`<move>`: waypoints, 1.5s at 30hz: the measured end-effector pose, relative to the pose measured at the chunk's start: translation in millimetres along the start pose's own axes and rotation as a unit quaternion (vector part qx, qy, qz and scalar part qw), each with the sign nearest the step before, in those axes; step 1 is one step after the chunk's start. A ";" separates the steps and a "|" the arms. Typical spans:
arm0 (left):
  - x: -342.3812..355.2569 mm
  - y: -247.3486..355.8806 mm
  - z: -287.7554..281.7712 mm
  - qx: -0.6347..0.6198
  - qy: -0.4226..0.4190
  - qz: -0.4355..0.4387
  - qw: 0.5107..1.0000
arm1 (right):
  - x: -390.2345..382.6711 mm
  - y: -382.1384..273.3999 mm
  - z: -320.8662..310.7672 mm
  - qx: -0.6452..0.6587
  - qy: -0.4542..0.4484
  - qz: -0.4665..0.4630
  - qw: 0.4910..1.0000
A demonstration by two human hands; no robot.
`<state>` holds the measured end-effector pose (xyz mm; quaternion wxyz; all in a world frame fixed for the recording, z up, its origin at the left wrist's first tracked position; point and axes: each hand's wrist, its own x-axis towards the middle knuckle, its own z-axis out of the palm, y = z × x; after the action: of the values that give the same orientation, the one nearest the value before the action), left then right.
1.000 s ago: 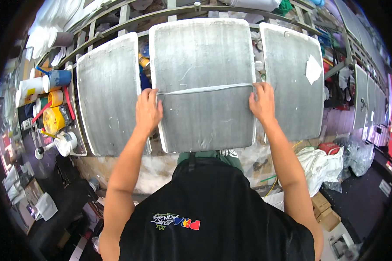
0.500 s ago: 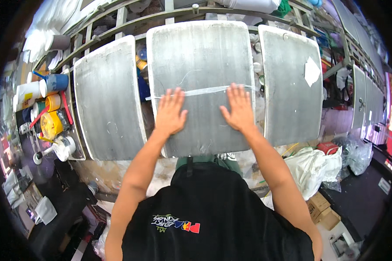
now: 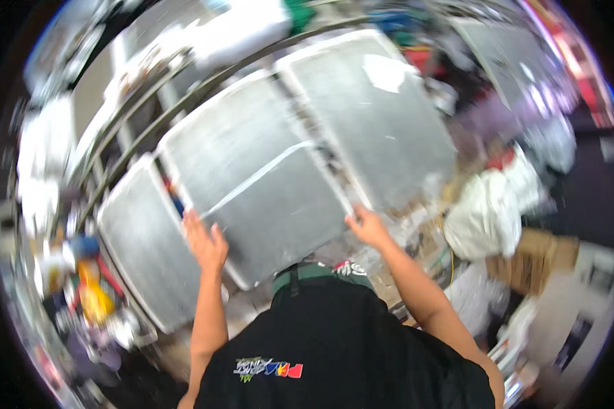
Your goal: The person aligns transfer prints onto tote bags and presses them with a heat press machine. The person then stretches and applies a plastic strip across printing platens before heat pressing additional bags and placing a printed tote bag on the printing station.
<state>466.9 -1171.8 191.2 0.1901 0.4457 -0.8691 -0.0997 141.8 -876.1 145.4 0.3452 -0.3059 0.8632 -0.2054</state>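
The middle grey board (image 3: pixel 249 174) has white borders and a pale strip (image 3: pixel 252 177) running across it, in a picture blurred by motion. My left hand (image 3: pixel 206 240) is at the board’s left edge below the strip’s end, fingers extended and thumb apart. My right hand (image 3: pixel 365 225) is at the lower right edge of the same board; blur hides whether its fingers grip it. Another grey board lies to either side, the left one (image 3: pixel 140 245) and the right one (image 3: pixel 382 129), which has a white patch (image 3: pixel 389 73).
A metal rack (image 3: pixel 133 153) runs behind the boards. Pots and yellow containers (image 3: pixel 95 300) crowd the left. White sacks (image 3: pixel 484 218), clear plastic bags (image 3: pixel 549 143) and cardboard boxes (image 3: pixel 532 262) are at the right. A white roll (image 3: pixel 239 34) lies beyond the rack.
The view has swung, so the boards appear tilted and blurred. My hands have moved from lying on the strip to the middle board’s two side edges, lower than the strip.
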 end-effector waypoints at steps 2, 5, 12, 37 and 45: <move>3.4 30.4 -6.3 -0.017 -0.039 0.071 0.997 | -69.2 60.3 9.6 -0.008 0.007 0.061 0.998; 1.6 107.4 -8.7 -0.048 -0.099 0.198 0.974 | -178.1 194.0 32.8 -0.069 -0.044 0.171 0.982; -27.9 256.9 71.1 -0.065 -0.109 0.474 0.871 | -440.0 337.2 148.6 -0.028 0.205 0.432 0.878; -581.4 734.2 307.2 0.170 -0.462 0.822 0.287 | -770.2 326.9 390.5 0.333 0.591 0.718 0.156; -925.0 835.0 127.9 -0.172 -0.460 0.871 -0.009 | -983.6 287.3 222.2 0.175 0.698 0.689 0.086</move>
<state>288.7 67.0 137.9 0.2379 0.8398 0.4502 0.1882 756.2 -39.7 294.9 -0.3774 0.7724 0.4900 -0.1447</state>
